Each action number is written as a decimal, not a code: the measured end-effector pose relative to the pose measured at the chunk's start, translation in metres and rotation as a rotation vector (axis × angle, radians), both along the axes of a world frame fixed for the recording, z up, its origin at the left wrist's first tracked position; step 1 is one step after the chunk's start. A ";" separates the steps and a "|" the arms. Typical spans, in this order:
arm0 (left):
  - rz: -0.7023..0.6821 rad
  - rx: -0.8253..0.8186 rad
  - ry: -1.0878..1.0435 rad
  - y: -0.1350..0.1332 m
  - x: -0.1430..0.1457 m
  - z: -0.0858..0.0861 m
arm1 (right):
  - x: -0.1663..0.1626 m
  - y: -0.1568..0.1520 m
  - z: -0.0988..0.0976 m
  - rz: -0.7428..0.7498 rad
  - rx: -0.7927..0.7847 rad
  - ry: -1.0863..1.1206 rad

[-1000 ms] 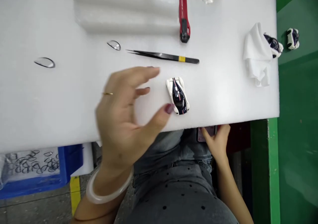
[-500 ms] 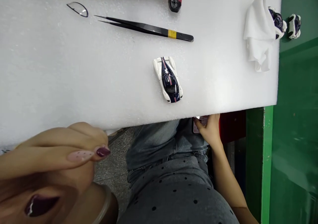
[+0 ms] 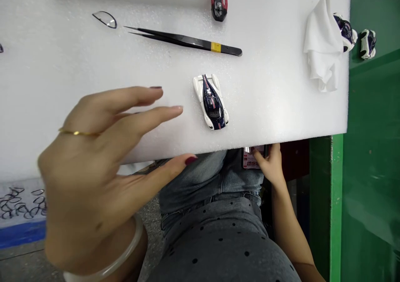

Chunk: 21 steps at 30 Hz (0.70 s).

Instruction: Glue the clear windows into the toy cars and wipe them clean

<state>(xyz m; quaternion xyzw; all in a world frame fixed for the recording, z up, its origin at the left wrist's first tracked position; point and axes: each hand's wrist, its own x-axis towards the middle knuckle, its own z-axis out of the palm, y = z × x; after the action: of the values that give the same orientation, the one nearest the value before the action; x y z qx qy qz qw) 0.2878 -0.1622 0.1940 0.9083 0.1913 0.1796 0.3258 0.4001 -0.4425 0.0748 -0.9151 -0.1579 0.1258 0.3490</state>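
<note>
My left hand (image 3: 103,157) hovers over the left front of the white foam sheet (image 3: 268,86), thumb and fingers spread, holding nothing. A white toy car (image 3: 212,103) with a dark blue middle and red stripes stands just right of its fingertips, untouched. Below the foam edge, over my lap, my right hand (image 3: 271,165) is closed on a smartphone (image 3: 251,161) with a lit screen; the thumb lies over the screen. Black tweezers (image 3: 193,42) with a yellow band lie behind the car. A small clear, dark-rimmed piece (image 3: 106,19) lies near their tips.
A red and black utility knife (image 3: 218,3) lies at the back. On the right, a crumpled white cloth (image 3: 323,44) touches one toy car (image 3: 345,32); another car (image 3: 368,44) stands on the green surface (image 3: 371,107). Several dark-rimmed pieces (image 3: 23,203) lie at lower left.
My left hand has moved up and right from the lower left, its fingers opening from a closed pose, towards the toy car. The right hand has shifted slightly with the smartphone.
</note>
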 end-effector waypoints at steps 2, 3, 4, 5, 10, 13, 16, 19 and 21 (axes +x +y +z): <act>-0.126 0.056 -0.033 0.003 0.007 0.000 | -0.002 0.002 0.000 0.066 -0.029 -0.029; -0.159 0.078 -0.040 0.005 0.009 -0.002 | -0.003 0.001 0.000 0.093 -0.036 -0.026; -0.169 0.094 -0.039 0.006 0.010 -0.004 | -0.003 0.000 0.001 0.112 -0.035 -0.010; -0.172 0.110 -0.033 0.006 0.011 -0.006 | -0.003 -0.003 0.001 0.124 -0.027 0.019; -0.160 0.154 -0.035 0.003 0.012 -0.011 | 0.004 -0.014 0.000 0.044 0.058 0.121; -0.168 0.154 -0.019 0.002 0.011 -0.010 | 0.007 -0.016 -0.003 -0.007 0.075 0.115; -0.184 0.162 -0.018 0.004 0.010 -0.009 | 0.007 -0.018 -0.001 -0.065 0.154 0.138; -0.200 0.180 -0.022 0.005 0.011 -0.010 | 0.001 -0.016 0.016 -0.178 0.211 0.020; -0.200 0.194 -0.006 0.005 0.014 -0.010 | -0.006 -0.008 0.037 -0.222 0.236 -0.138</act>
<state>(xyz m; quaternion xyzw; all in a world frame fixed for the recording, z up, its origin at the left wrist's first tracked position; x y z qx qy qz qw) 0.3014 -0.1568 0.1839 0.9495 0.0808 0.1667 0.2531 0.3944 -0.4509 0.1120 -0.8862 -0.0931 0.0038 0.4539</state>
